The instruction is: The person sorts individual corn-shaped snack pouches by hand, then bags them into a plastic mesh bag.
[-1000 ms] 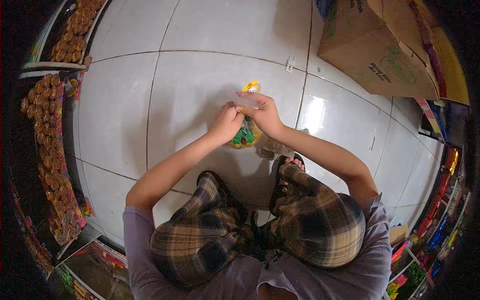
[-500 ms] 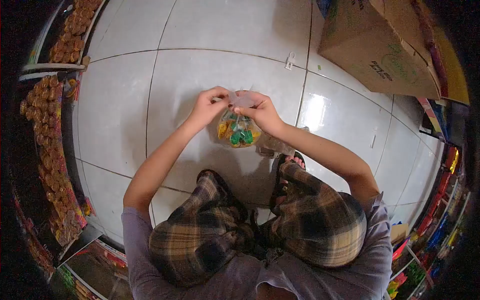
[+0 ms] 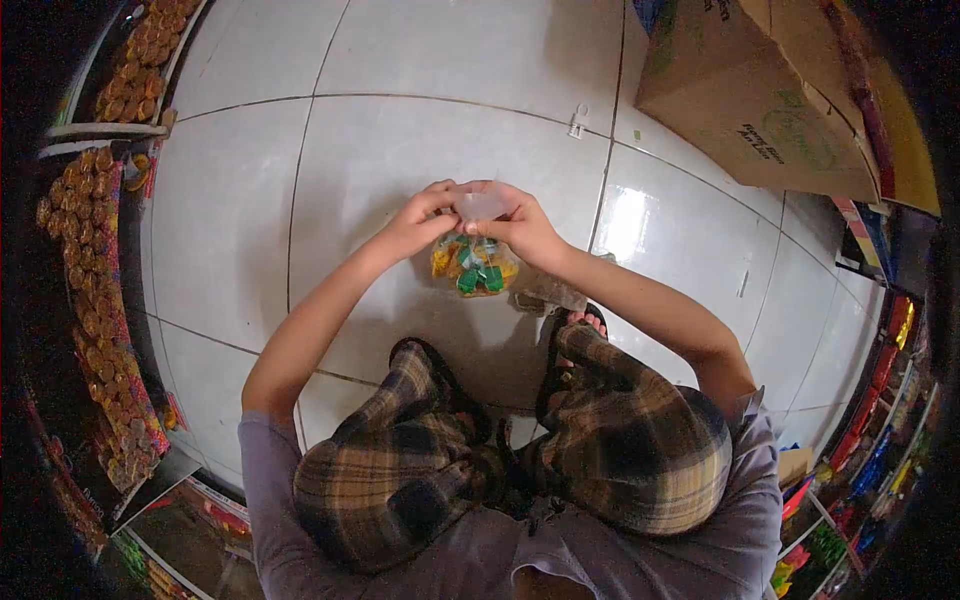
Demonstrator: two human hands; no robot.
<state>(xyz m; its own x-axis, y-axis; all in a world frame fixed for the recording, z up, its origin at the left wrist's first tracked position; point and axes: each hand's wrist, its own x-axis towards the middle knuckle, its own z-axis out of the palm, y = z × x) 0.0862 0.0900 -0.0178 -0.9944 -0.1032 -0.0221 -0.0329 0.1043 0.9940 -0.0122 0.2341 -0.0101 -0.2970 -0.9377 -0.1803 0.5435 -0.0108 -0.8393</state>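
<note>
A clear plastic bag [image 3: 474, 268] with green and yellow wrapped pieces inside hangs below my hands, above the tiled floor. My left hand [image 3: 424, 220] pinches the left side of the bag's gathered neck. On the right side, my right hand [image 3: 517, 221] grips the same neck, its thumb pressed in front. Between the hands, the bag's whitish top [image 3: 480, 206] sticks up. Just right of the bag, near my foot, lies another clear plastic item [image 3: 548, 294], whose contents I cannot make out.
A cardboard box [image 3: 755, 110] stands at the upper right. A small white clip [image 3: 579, 122] lies on the floor tiles [image 3: 450, 50]. Shelves with stacked brown round goods [image 3: 95, 300] line the left; colourful packets [image 3: 860, 420] fill the right side.
My left hand has moved slightly right, closer to my right hand, and its fingers now wrap nearer the bag's neck. The bag still hangs from both hands.
</note>
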